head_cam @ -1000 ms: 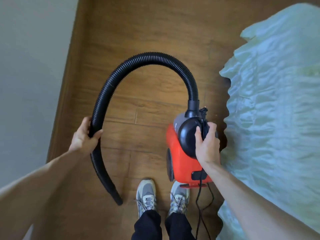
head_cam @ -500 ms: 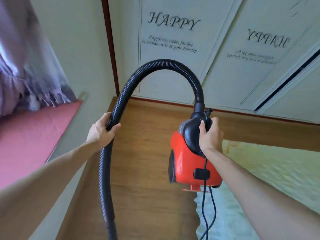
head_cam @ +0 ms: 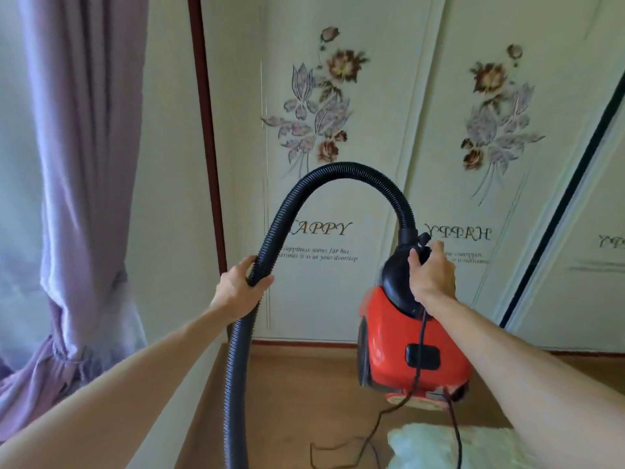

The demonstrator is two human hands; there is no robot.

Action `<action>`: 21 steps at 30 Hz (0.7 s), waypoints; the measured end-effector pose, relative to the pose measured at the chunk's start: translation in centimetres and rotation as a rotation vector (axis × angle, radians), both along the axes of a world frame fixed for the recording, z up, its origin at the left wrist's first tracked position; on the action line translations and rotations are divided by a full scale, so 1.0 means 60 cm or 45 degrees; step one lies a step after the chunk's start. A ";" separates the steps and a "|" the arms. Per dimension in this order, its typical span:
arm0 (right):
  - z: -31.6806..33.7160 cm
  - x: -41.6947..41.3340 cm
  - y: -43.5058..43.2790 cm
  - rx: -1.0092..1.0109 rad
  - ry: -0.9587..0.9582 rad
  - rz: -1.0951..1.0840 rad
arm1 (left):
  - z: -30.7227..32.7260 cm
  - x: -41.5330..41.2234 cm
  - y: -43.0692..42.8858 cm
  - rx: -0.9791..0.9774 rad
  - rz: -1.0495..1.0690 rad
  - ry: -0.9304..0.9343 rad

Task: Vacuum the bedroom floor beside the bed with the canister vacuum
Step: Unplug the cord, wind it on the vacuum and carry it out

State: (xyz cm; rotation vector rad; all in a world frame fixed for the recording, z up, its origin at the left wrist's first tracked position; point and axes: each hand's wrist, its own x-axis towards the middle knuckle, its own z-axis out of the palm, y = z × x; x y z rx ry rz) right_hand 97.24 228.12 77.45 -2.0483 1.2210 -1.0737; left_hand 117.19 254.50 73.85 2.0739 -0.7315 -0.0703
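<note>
The view from my seat is mostly wardrobe doors [head_cam: 382,96], printed with flowers, filling the far wall, with a lilac curtain [head_cam: 84,157] tied back at the left. Below them I get only a narrow band of wooden floor [head_cam: 291,394], and at the bottom edge a corner of the pale bed cover [head_cam: 433,446], right of that strip. The red canister vacuum [head_cam: 389,343] seems to hang clear of the floor, its long axis roughly upright, hose end on top. The right hand [head_cam: 429,275] is clenched round its black top handle. The hose [head_cam: 341,170] rises from there, arches over to the left, then drops almost straight down and out of the bottom of the frame. I cannot see its mouth. The left hand [head_cam: 236,286] wraps the hose on that downward run, so it is the hand nearer the working end, and the floor to be cleaned lies below it, left of the bed. The power cord [head_cam: 421,330] trails down the body to the floor.
</note>
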 end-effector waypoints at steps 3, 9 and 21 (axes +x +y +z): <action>0.040 0.031 -0.044 0.027 -0.018 -0.008 | 0.052 0.029 -0.062 0.018 -0.013 -0.042; 0.094 0.091 -0.134 0.059 -0.073 -0.030 | 0.115 0.098 -0.200 -0.012 -0.053 -0.035; 0.130 0.176 -0.267 0.034 -0.111 -0.073 | 0.152 0.211 -0.379 -0.098 -0.072 0.003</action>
